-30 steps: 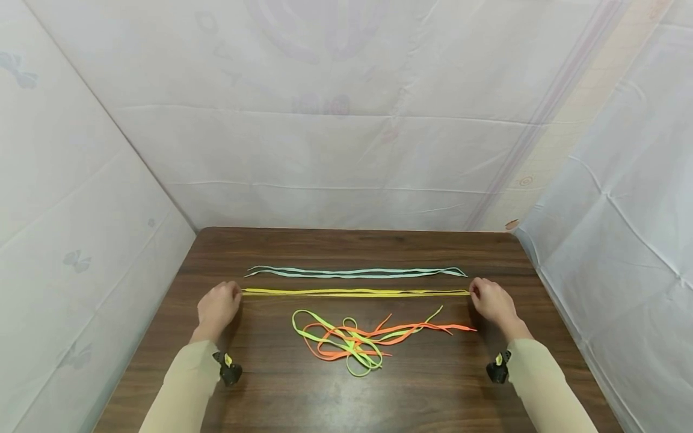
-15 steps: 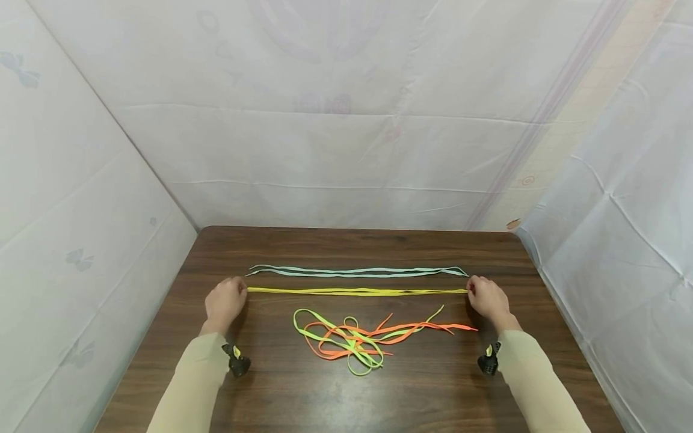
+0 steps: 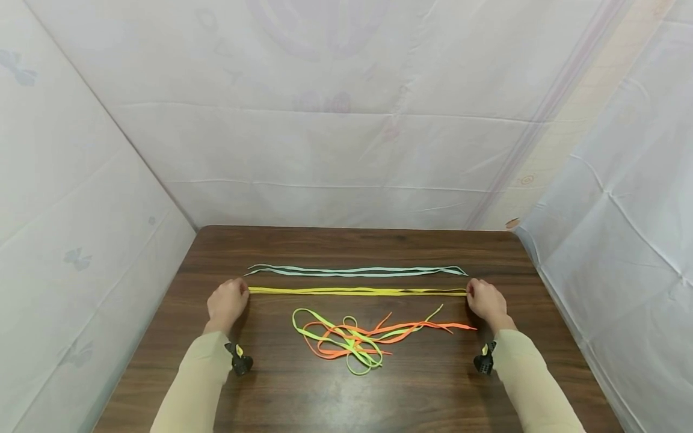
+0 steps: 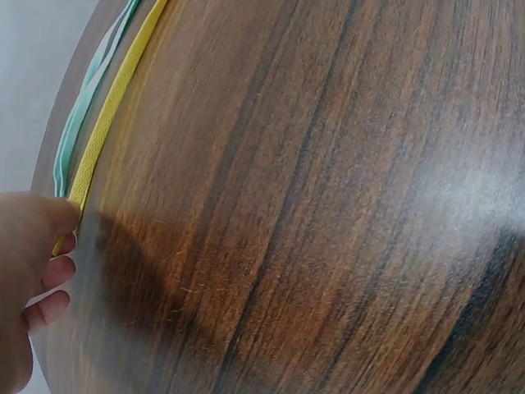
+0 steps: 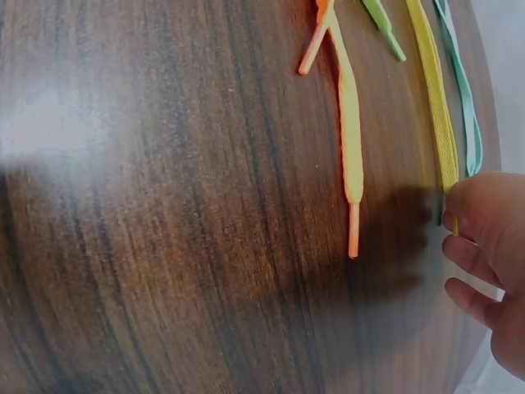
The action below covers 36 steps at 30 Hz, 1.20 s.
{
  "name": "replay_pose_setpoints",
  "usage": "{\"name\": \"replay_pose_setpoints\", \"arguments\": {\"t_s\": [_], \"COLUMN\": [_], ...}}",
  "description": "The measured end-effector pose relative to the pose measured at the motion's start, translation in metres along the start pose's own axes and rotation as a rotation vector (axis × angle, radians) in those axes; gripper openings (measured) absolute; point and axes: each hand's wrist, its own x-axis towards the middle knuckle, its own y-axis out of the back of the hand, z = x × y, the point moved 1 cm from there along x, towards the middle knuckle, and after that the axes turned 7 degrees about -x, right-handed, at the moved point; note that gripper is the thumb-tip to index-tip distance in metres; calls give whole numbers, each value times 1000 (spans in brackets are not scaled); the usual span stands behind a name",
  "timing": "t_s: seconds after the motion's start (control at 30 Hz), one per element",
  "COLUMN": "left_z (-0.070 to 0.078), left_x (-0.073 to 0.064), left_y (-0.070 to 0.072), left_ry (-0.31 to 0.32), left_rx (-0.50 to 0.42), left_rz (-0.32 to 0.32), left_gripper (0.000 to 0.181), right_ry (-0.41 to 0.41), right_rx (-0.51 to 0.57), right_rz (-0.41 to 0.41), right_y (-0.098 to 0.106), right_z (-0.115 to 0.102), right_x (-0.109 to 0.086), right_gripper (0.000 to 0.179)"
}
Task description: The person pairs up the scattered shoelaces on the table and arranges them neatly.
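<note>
A yellow shoelace point(image 3: 325, 291), doubled into long strands, runs nearly straight from side to side. My left hand point(image 3: 227, 302) pinches its left end between thumb and fingers, and in the left wrist view the yellow shoelace point(image 4: 107, 123) passes under the thumb. At the other end my right hand point(image 3: 486, 300) does the same; the tip of the yellow shoelace point(image 5: 456, 223) pokes out below the pinch in the right wrist view. Just beyond lies a mint-green shoelace point(image 3: 357, 275), also doubled and stretched out lengthwise, held by neither hand.
Nearer me, an orange shoelace point(image 3: 397, 338) and a lime-green shoelace point(image 3: 301, 329) lie tangled together on the brown wooden table point(image 3: 325, 403). White fabric sheets point(image 3: 325, 150) hang behind the table and at both sides.
Both hands have shifted slightly inward, the left hand rightward and the right hand a little leftward, still pinching the yellow shoelace. The other shoelaces have not moved.
</note>
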Motion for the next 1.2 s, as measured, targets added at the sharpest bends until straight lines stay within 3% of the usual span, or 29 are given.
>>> {"name": "replay_pose_setpoints", "arguments": {"t_s": [0.27, 0.67, 0.87, 1.2], "left_z": [-3, 2, 1, 5], "left_x": [3, 0, -2, -3], "left_y": [-6, -7, -6, 6], "left_ry": [-9, 0, -42, -106], "left_rx": [13, 11, 17, 48], "left_rz": [-29, 14, 72, 35], "left_gripper": [5, 5, 8, 14], "right_ry": [-22, -30, -14, 12], "right_rx": [6, 3, -15, -56], "right_rz": [2, 39, 60, 73], "right_y": [-4, -8, -6, -1], "right_z": [-2, -4, -1, 5], "right_x": [-1, -4, -9, -12], "right_gripper": [6, 9, 13, 18]}}
